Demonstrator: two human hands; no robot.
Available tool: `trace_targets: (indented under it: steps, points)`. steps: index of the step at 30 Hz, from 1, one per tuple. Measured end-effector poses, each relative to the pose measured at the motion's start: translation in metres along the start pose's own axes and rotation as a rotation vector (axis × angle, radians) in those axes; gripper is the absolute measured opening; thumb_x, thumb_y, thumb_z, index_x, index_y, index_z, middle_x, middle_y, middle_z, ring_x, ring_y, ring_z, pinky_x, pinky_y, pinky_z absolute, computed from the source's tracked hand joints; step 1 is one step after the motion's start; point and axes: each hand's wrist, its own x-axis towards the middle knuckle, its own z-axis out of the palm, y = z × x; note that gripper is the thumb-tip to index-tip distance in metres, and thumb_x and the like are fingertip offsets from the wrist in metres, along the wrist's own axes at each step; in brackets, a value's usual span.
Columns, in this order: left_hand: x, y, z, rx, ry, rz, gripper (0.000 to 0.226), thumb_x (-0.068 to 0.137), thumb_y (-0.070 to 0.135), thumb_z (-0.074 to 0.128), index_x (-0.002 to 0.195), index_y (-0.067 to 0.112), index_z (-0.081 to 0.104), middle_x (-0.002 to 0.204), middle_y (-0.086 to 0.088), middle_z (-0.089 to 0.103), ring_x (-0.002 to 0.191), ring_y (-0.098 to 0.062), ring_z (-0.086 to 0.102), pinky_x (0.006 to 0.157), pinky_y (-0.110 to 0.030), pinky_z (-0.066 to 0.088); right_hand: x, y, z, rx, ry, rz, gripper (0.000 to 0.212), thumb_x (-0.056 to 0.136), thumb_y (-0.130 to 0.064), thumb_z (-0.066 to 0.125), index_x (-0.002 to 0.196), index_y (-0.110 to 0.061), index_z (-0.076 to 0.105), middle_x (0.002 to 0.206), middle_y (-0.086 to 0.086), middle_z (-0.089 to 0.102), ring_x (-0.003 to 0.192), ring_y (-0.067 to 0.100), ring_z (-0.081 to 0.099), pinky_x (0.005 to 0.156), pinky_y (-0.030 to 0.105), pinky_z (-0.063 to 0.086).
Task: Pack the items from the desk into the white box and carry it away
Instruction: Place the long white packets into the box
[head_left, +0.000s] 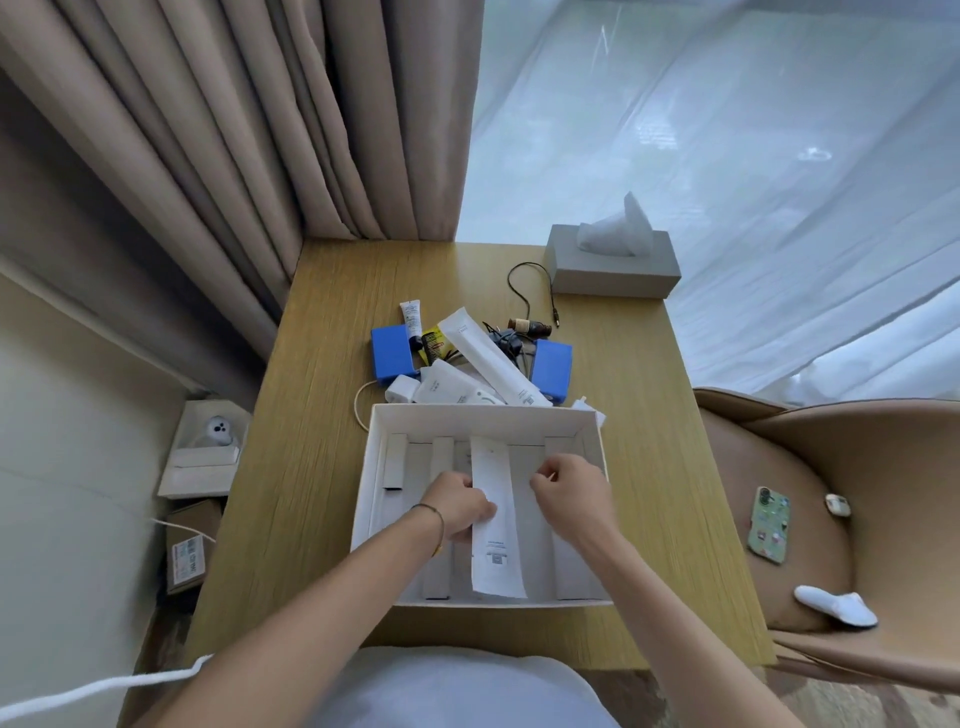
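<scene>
- Now desk (322, 519) carries white box (375, 467) at near edge.
- Pile (467, 364) of items sits just behind box.
- Long white packet (493, 540) lies inside box.
- Left hand (460, 512) grips packet's edge; right hand (571, 493) curled beside it, grasp unclear.

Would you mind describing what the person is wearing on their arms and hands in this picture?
Both forearms are bare, with no sleeves in view and no gloves. The left hand has a thin dark bracelet round the wrist, with a small yellow-orange bit on its underside. The right hand and its wrist show no ring, watch or band that I can make out.
</scene>
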Motion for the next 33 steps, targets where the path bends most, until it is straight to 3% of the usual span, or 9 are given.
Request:
trace_targets:
  steps: [4,8,10,15,22,26,31,33]
  points:
    - [0.024,-0.003,0.014,0.155,0.083,0.007,0.01,0.09,0.008,0.063,0.097,0.015,0.064,0.094,-0.006,0.07,0.079,-0.021,0.069,0.051,-0.024,0.056,-0.005,0.002,-0.005,0.026,-0.006,-0.016,0.016,0.092,-0.021,0.058,0.083,-0.017,0.071,0.078,-0.004,0.07,0.073,0.014,0.065,0.065,0.033,0.054]
    - [0.04,-0.014,0.024,0.385,0.149,0.024,0.025,0.086,0.016,0.067,0.111,0.012,0.067,0.109,-0.007,0.069,0.098,-0.025,0.066,0.08,-0.03,0.057,-0.015,0.009,-0.002,0.085,-0.045,-0.025,0.016,0.094,-0.021,0.059,0.091,-0.019,0.074,0.08,-0.008,0.071,0.071,0.008,0.065,0.057,0.023,0.048]
    - [0.044,-0.02,0.029,0.443,0.161,0.024,0.027,0.085,0.017,0.068,0.111,0.012,0.066,0.109,-0.006,0.07,0.099,-0.025,0.066,0.085,-0.032,0.058,-0.018,0.013,-0.001,0.124,-0.059,-0.018,0.016,0.093,-0.02,0.059,0.089,-0.02,0.074,0.077,-0.009,0.07,0.07,0.008,0.066,0.057,0.022,0.05]
    - [0.046,-0.026,0.033,0.59,0.2,0.081,0.021,0.081,0.018,0.069,0.102,0.014,0.066,0.101,-0.003,0.069,0.09,-0.021,0.065,0.075,-0.029,0.057,-0.019,0.013,-0.002,0.133,-0.068,-0.007,0.016,0.092,-0.02,0.059,0.084,-0.021,0.073,0.067,-0.009,0.067,0.066,0.011,0.068,0.054,0.024,0.049]
    - [0.038,-0.018,0.027,0.844,0.208,0.165,0.019,0.087,0.036,0.065,0.092,0.018,0.061,0.089,0.001,0.064,0.079,-0.018,0.062,0.062,-0.027,0.049,-0.012,0.002,-0.006,0.128,-0.075,-0.044,0.018,0.09,-0.021,0.057,0.085,-0.019,0.074,0.076,-0.007,0.071,0.072,0.015,0.07,0.07,0.039,0.061]
    - [0.023,-0.005,0.016,0.835,0.236,0.25,0.023,0.095,0.042,0.055,0.093,0.02,0.062,0.086,0.001,0.062,0.078,-0.018,0.056,0.064,-0.027,0.041,0.007,-0.017,-0.022,0.176,-0.057,-0.081,0.016,0.088,-0.02,0.058,0.08,-0.02,0.072,0.07,-0.004,0.071,0.072,0.019,0.07,0.07,0.039,0.058]
    - [-0.006,0.026,-0.009,0.56,0.232,0.404,0.01,0.093,0.034,0.058,0.095,0.028,0.065,0.087,0.01,0.066,0.084,-0.009,0.062,0.068,-0.022,0.047,0.051,-0.049,-0.046,0.164,0.02,-0.124,0.015,0.09,-0.023,0.056,0.088,-0.022,0.071,0.073,-0.002,0.072,0.071,0.019,0.069,0.053,0.028,0.045]
    - [-0.017,0.045,-0.02,0.486,0.252,0.472,0.008,0.094,0.03,0.06,0.096,0.027,0.067,0.088,0.01,0.068,0.084,-0.007,0.063,0.07,-0.021,0.05,0.074,-0.059,-0.049,0.14,0.018,-0.147,0.018,0.09,-0.02,0.054,0.092,-0.02,0.072,0.078,0.001,0.074,0.074,0.021,0.069,0.059,0.032,0.051]
